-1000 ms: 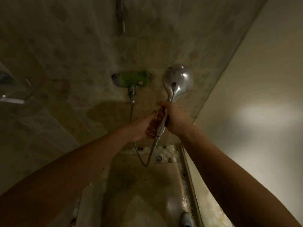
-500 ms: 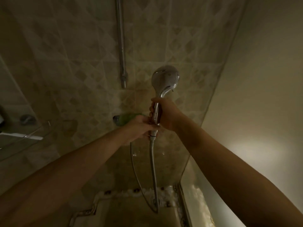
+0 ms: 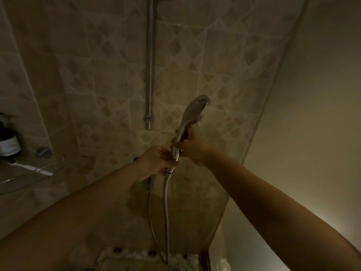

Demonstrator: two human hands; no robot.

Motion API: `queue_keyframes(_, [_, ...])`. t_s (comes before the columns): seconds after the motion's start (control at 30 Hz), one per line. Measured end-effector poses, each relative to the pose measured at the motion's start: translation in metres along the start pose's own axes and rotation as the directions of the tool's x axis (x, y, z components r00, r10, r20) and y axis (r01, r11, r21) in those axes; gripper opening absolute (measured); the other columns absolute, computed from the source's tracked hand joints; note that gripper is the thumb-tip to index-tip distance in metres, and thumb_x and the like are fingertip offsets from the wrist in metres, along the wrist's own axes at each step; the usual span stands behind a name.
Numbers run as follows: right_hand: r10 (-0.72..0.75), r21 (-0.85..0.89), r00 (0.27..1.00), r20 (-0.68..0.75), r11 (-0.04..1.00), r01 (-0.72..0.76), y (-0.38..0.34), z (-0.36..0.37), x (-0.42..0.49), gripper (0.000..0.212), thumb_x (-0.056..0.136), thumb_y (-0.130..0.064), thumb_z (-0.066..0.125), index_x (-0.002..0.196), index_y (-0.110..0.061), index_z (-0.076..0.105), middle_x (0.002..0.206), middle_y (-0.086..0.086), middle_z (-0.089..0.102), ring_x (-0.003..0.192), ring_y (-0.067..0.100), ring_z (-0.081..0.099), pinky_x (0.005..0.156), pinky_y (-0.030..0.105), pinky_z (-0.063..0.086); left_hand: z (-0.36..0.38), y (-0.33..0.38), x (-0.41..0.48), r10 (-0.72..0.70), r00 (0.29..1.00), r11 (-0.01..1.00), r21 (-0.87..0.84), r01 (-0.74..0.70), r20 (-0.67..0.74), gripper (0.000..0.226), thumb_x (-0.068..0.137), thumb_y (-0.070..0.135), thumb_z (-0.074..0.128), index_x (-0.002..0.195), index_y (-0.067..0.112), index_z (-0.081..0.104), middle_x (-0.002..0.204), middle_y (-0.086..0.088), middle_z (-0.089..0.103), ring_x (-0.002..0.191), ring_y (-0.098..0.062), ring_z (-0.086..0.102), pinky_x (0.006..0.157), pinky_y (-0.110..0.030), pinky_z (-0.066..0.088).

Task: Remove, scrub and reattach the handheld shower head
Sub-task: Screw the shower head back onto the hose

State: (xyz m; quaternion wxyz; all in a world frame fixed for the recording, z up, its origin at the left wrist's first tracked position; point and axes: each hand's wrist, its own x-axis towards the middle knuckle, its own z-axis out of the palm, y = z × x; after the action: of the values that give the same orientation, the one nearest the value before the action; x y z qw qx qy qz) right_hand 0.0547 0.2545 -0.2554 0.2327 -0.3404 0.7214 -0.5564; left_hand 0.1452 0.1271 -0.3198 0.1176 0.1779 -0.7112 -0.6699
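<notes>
The chrome handheld shower head (image 3: 192,112) is held upright in front of the tiled wall, seen nearly edge-on with its round face turned right. My right hand (image 3: 192,146) grips the handle just under the head. My left hand (image 3: 158,160) holds the bottom of the handle where the metal hose (image 3: 166,216) joins it. The hose hangs straight down and loops back up toward the wall. A vertical chrome riser rail (image 3: 149,61) runs down the wall to the left of the head.
A glass corner shelf (image 3: 29,171) on the left wall carries a dark bottle (image 3: 7,137). A plain wall (image 3: 304,114) stands on the right. The patterned shower floor edge (image 3: 140,255) shows at the bottom.
Both hands have lifted the shower head higher along the wall and turned it from face-on to nearly edge-on. The view has tilted up, so the green mixer is hidden behind my left hand.
</notes>
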Motion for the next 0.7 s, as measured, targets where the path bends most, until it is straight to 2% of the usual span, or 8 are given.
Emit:
queue_keyframes(0.07, [-0.055,-0.042,0.994,-0.092,0.998,0.051,-0.006,0.009,0.0,0.051,0.084,0.004,0.072,0.128,-0.004,0.049,0.119,0.019,0.062,0.113,0.037,0.064,0.089,0.054,0.058,-0.007,0.005,-0.004,0.073,0.996,0.993,0.098,-0.068,-0.049,0.048,0.065,0.006,0.089,0.104,0.0,0.061,0.09,-0.015,0.075,0.078,-0.031,0.075,0.066,-0.042,0.061])
queue_keyframes(0.17, [-0.134,-0.093,0.978,-0.157,0.988,0.121,-0.023,0.028,0.001,0.054,0.077,-0.007,0.083,0.122,-0.009,0.055,0.115,0.014,0.066,0.107,0.033,0.067,0.086,0.053,0.059,-0.025,0.017,-0.008,0.2,0.979,0.965,0.183,-0.19,-0.04,0.047,0.067,-0.001,0.086,0.108,0.001,0.063,0.089,-0.01,0.075,0.079,-0.027,0.075,0.073,-0.045,0.061])
queue_keyframes(0.23, [-0.2,-0.156,0.963,-0.183,0.973,0.172,-0.035,0.042,0.002,0.046,0.074,-0.013,0.087,0.109,-0.016,0.058,0.107,0.009,0.069,0.099,0.03,0.07,0.084,0.052,0.06,-0.04,0.027,-0.011,0.269,0.963,0.946,0.176,-0.27,0.032,0.052,0.07,-0.014,0.078,0.116,0.005,0.063,0.087,0.0,0.073,0.076,-0.009,0.073,0.068,-0.032,0.061])
queue_keyframes(0.3, [-0.244,-0.189,0.947,-0.208,0.96,0.206,-0.048,0.053,0.004,0.038,0.073,-0.014,0.088,0.094,-0.021,0.057,0.096,0.007,0.07,0.091,0.031,0.072,0.079,0.055,0.06,-0.051,0.04,-0.012,0.294,0.951,0.938,0.165,-0.306,0.09,0.053,0.073,-0.022,0.07,0.115,0.008,0.061,0.088,-0.002,0.068,0.073,0.001,0.07,0.063,-0.02,0.057])
queue_keyframes(0.43, [-0.251,-0.147,0.943,-0.22,0.964,0.222,-0.076,0.062,0.005,0.035,0.078,-0.008,0.083,0.101,0.003,0.059,0.091,0.027,0.064,0.093,0.047,0.069,0.078,0.06,0.059,-0.078,0.065,-0.012,0.323,0.931,0.905,0.231,-0.356,0.168,0.037,0.078,-0.018,0.068,0.11,-0.001,0.061,0.097,-0.007,0.069,0.083,-0.006,0.071,0.07,-0.027,0.059])
queue_keyframes(0.53, [-0.193,-0.052,0.968,-0.158,0.981,0.188,-0.099,0.058,0.002,0.033,0.081,0.002,0.077,0.109,0.002,0.06,0.096,0.02,0.065,0.095,0.038,0.072,0.079,0.049,0.063,-0.101,0.087,-0.007,0.312,0.925,0.883,0.292,-0.367,0.217,0.042,0.077,-0.005,0.077,0.117,0.001,0.064,0.107,-0.015,0.073,0.099,-0.023,0.072,0.083,-0.045,0.06])
queue_keyframes(0.63, [-0.188,-0.031,0.973,-0.133,0.982,0.186,-0.122,0.052,0.008,0.042,0.081,0.008,0.074,0.119,0.003,0.058,0.113,0.027,0.064,0.104,0.039,0.069,0.085,0.052,0.061,-0.12,0.112,0.002,0.309,0.909,0.875,0.293,-0.387,0.279,0.047,0.074,0.0,0.081,0.118,0.01,0.067,0.108,-0.013,0.074,0.101,-0.03,0.071,0.088,-0.054,0.056])
queue_keyframes(0.7, [-0.224,-0.039,0.964,-0.14,0.975,0.221,-0.133,0.047,0.016,0.04,0.082,0.009,0.072,0.12,0.003,0.058,0.11,0.027,0.061,0.105,0.042,0.069,0.084,0.054,0.06,-0.124,0.131,0.011,0.33,0.89,0.849,0.312,-0.426,0.314,0.043,0.075,0.001,0.08,0.114,0.013,0.068,0.107,-0.014,0.074,0.101,-0.031,0.071,0.091,-0.056,0.054])
